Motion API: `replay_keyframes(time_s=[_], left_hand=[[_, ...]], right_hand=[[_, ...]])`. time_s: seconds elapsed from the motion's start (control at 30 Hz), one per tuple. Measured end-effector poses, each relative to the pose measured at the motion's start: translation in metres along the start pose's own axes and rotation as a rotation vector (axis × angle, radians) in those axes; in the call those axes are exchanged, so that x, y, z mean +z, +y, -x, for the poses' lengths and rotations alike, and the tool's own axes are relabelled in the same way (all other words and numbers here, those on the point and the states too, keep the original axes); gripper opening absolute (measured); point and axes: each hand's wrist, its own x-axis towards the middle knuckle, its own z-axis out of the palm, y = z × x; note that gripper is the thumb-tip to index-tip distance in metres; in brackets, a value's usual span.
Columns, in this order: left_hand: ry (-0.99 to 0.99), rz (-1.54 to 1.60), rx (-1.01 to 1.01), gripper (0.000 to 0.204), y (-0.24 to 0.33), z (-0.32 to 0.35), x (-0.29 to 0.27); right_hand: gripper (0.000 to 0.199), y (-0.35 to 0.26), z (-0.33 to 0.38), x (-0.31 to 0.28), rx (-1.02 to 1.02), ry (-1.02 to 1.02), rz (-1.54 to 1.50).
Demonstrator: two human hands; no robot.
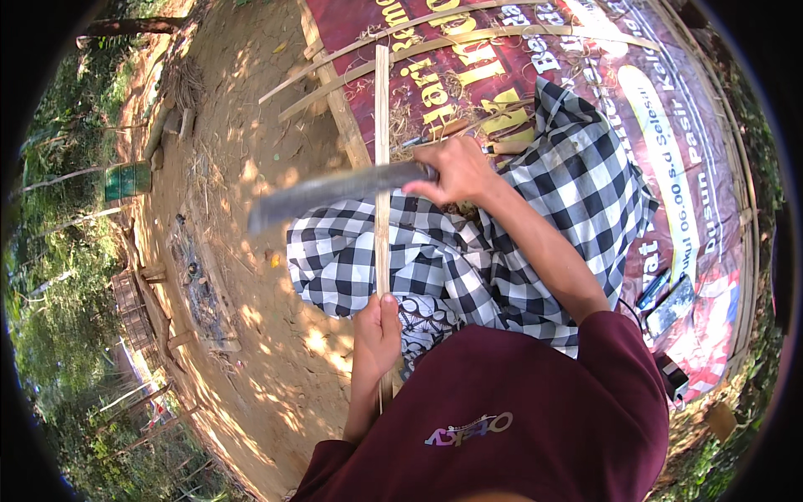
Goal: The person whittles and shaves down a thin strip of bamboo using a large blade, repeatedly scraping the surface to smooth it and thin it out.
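Observation:
My left hand point(377, 333) is closed round the lower part of a long, pale bamboo strip point(382, 243), which stands lengthwise in front of me. In my right hand point(458, 173) is the handle of a machete point(335, 194) with a wide dark blade, smeared by motion. The blade points left and crosses the strip; whether it touches the wood I cannot tell. Under both lies a black-and-white checked cloth point(443, 251) over my legs. A patterned black-and-white fabric point(422, 322) shows beside my left hand.
A printed red banner point(360, 109) covers the platform, with wood shavings point(401, 121) and long curved strips point(493, 35) on it. A blue lighter-like object point(652, 289) and a small black device point(672, 376) lie at the right. Bare earth point(251, 167) spreads left, by a wooden bench point(138, 309).

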Motion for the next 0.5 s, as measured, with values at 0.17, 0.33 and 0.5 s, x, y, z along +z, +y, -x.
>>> replay_keyframes(time_s=[0.17,0.33,0.5], left_hand=[[-0.011,0.067,-0.059,0.033,-0.013,-0.009,-0.004],[-0.029,0.065,-0.080,0.032,-0.007,-0.002,-0.004],[-0.065,0.168,-0.197,0.033,-0.009,0.019,-0.005]], right_hand=[[0.069,-0.010,-0.006,0.004,0.192,-0.253,-0.082],[0.067,0.001,-0.005,0.001,0.119,-0.235,-0.057],[0.076,0.052,-0.015,0.002,0.559,-0.075,-0.191]])
